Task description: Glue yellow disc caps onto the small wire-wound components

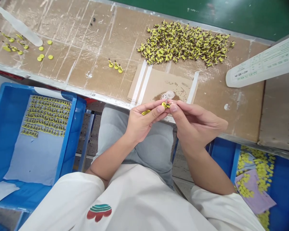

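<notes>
Broadly laid out around a cardboard-covered bench (91,41) running from nine o'clock to three o'clock. Low at eight o'clock, a blue bin (4,128) holding neat rows of small yellow parts (47,116) on a grey sheet. Opposite, at four o'clock, another blue bin (285,186) with loose yellow discs (257,166) scattered over purple paper. Up at one o'clock, a big heap of yellow-and-brown parts (185,41); at three o'clock, a white printed sheet (265,62). Smaller still: a few loose yellow discs (44,53) at ten o'clock, three little parts (115,65) near eleven o'clock.

At centre, both hands meeting at the bench edge. Left hand (141,123) curled narrow, thumb and forefinger pinching at the small yellow part (165,105), with a second yellow piece (146,112) tucked under its fingers. Right hand (197,123) closed likewise, thumb and forefinger tips pressed on the same part from the three o'clock side.

Likely mid-assembly or inspection of one piece, held between all four fingertips just above the bench edge. Next move probably calling for a fine, steady fingertip twist or press, without losing the spare piece in the left hand.
</notes>
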Available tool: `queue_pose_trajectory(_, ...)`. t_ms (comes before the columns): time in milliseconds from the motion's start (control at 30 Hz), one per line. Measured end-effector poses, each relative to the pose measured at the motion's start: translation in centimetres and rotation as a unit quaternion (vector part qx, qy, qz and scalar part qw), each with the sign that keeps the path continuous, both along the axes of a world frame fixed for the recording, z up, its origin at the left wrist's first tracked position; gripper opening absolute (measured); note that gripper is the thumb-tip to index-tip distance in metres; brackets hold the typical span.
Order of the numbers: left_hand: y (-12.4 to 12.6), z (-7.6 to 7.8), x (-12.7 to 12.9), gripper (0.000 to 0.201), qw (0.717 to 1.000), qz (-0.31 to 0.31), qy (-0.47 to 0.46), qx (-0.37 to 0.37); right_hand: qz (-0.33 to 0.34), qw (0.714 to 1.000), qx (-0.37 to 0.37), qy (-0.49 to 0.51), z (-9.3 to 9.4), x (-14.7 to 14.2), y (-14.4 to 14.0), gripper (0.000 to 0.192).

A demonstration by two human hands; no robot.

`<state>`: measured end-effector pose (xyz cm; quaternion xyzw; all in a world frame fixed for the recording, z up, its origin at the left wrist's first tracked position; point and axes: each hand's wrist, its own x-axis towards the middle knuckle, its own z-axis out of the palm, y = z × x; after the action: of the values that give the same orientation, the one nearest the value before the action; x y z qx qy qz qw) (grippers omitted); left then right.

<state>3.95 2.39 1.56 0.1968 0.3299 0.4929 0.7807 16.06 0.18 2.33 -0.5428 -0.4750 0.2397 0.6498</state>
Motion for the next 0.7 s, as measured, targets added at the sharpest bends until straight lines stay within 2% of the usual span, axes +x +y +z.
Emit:
queue_pose_trajectory(133,-0.1,0.0,0.1,0.027,1.000,0.019,0.021,-0.005,0.000,1.000,-0.013,-0.013,0.2,-0.1,0.0,0.016)
queue_pose_trajectory(367,-0.4,0.0,-0.1,0.025,0.997,0.046,0.061,0.032,0.005,1.000,-0.009,-0.023,0.0,-0.4,0.0,0.016)
queue_pose_trajectory(700,-1.1,1.3,-0.2,0.030,0.995,0.068,0.073,0.021,-0.018,1.000,0.012,-0.010,-0.4,-1.0,0.5,0.013)
